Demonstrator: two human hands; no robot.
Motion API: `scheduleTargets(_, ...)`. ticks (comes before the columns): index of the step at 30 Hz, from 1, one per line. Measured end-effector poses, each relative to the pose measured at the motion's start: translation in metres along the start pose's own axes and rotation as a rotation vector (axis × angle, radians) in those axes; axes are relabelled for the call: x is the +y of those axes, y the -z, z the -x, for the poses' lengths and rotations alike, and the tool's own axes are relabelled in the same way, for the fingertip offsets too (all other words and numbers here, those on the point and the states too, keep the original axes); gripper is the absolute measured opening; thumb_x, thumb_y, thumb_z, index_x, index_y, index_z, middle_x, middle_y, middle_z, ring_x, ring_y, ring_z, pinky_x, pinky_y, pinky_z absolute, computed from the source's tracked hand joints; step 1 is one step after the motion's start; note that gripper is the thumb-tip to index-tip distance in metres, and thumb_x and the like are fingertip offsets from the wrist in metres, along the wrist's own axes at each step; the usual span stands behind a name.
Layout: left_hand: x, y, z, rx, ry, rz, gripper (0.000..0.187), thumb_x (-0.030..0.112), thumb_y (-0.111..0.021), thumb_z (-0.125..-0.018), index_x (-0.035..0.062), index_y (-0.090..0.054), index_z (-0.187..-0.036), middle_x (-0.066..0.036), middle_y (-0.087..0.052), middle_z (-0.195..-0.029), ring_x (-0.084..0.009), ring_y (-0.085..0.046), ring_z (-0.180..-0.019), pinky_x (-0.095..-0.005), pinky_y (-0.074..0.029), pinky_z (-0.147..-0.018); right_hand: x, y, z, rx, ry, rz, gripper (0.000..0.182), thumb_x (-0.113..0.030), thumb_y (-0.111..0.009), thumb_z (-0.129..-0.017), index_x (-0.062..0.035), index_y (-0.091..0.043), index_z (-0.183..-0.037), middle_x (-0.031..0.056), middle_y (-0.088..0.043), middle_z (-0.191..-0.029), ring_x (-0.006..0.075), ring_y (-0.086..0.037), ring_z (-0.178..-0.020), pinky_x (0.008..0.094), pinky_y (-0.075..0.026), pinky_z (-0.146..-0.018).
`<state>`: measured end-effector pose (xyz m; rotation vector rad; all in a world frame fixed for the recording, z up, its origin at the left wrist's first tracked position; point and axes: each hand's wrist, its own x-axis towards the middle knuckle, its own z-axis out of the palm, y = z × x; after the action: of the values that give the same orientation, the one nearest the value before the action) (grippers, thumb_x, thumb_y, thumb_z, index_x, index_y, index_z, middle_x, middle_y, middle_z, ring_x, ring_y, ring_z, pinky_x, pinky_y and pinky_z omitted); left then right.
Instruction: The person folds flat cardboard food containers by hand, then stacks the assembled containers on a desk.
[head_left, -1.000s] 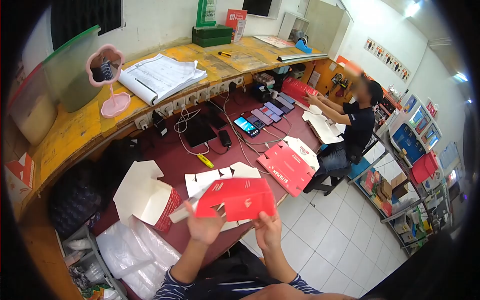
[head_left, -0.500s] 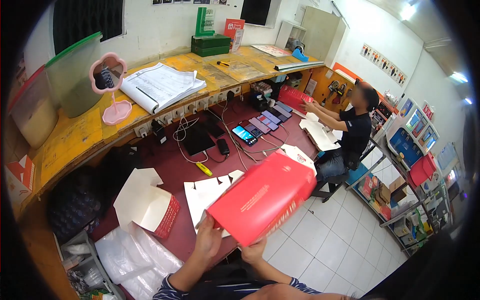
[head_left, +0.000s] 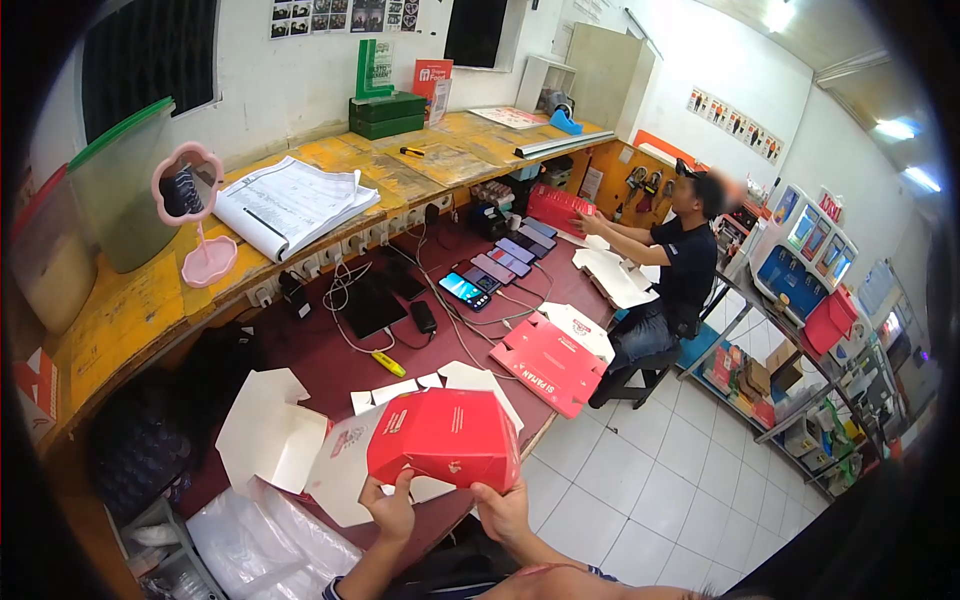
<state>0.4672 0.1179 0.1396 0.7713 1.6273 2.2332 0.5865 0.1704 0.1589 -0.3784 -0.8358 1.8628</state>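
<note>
A red cardboard box (head_left: 440,425), folded into a boxy shape with a white flap spread out at its left, is held in front of me over the table edge. My left hand (head_left: 390,508) grips its lower left edge. My right hand (head_left: 503,510) holds the lower right corner, thumb pressed on the red side. Left of it stands an open box (head_left: 262,430), white inside. A flat red carton sheet (head_left: 550,365) lies to the right, with a white printed end. Other white carton (head_left: 480,385) pieces show partly behind the held box.
Several phones (head_left: 465,290) with cables, a black tablet (head_left: 372,312) and a yellow highlighter (head_left: 388,364) lie on the maroon table. Clear plastic bags (head_left: 265,540) are at lower left. A seated co-worker (head_left: 680,250) handles a red box (head_left: 560,208). A wooden shelf (head_left: 330,225) borders the back.
The red carton, earlier long and slanting up to the right, is now folded into a box shape and held lower. The flat red sheet behind it has come into view. My view has shifted slightly.
</note>
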Motion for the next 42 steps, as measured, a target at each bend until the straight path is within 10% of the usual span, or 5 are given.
scheduleTargets(16,0.001,-0.006,0.013,-0.273,0.671,0.759,0.049,0.040,-0.048,-0.083,0.0073,-0.040,-0.119,-0.007,-0.048,-0.115,-0.0187,-0.044,-0.108,-0.0354,-0.035,-0.091,0.046,0.002,0.014,0.184,-0.204,-0.200,0.022,0.010,-0.059,-0.071,0.0016,-0.059,-0.091,0.0084,-0.061,-0.091,0.0192,-0.058,-0.086,0.0290,-0.047,-0.076)
scheduleTargets(22,0.011,0.007,-0.015,-0.274,0.856,0.919,0.048,0.039,-0.040,-0.087,0.0019,-0.041,-0.118,-0.010,-0.051,-0.113,-0.0216,-0.049,-0.104,-0.0342,-0.038,-0.090,0.050,0.058,-0.001,-0.555,0.488,1.317,0.044,-0.017,-0.065,-0.072,-0.0077,-0.050,-0.112,0.0099,-0.051,-0.113,0.0242,-0.050,-0.102,0.0383,-0.039,-0.087)
scheduleTargets(27,-0.031,0.075,-0.037,-0.499,0.756,0.374,0.053,0.037,-0.045,-0.083,-0.0024,-0.039,-0.117,-0.014,-0.050,-0.112,-0.0220,-0.053,-0.099,-0.0335,-0.045,-0.082,-0.007,0.110,-0.014,0.233,-0.719,0.308,0.048,-0.029,-0.058,-0.079,-0.0041,-0.045,-0.117,0.0112,-0.045,-0.120,0.0212,-0.045,-0.109,0.0368,-0.034,-0.094)
scheduleTargets(39,-0.036,0.033,0.001,-0.720,0.556,0.230,0.062,0.049,-0.023,-0.088,-0.0029,-0.047,-0.112,-0.007,-0.056,-0.097,-0.0186,-0.054,-0.079,-0.0337,-0.036,-0.084,-0.004,0.003,-0.014,0.121,-0.071,0.055,0.019,-0.006,-0.059,-0.078,-0.0002,-0.054,-0.096,0.0069,-0.059,-0.091,0.0132,-0.057,-0.084,0.0264,-0.045,-0.076)
scheduleTargets(42,-0.008,0.012,0.006,-0.748,0.837,1.639,0.045,0.050,-0.027,-0.086,0.0120,-0.050,-0.079,0.001,-0.052,-0.069,-0.0139,-0.042,-0.050,-0.0264,-0.031,-0.055,-0.001,-0.011,-0.018,0.139,0.073,0.045,0.025,-0.001,-0.061,-0.075,0.0002,-0.051,-0.099,0.0073,-0.058,-0.092,0.0140,-0.056,-0.084,0.0264,-0.045,-0.076)
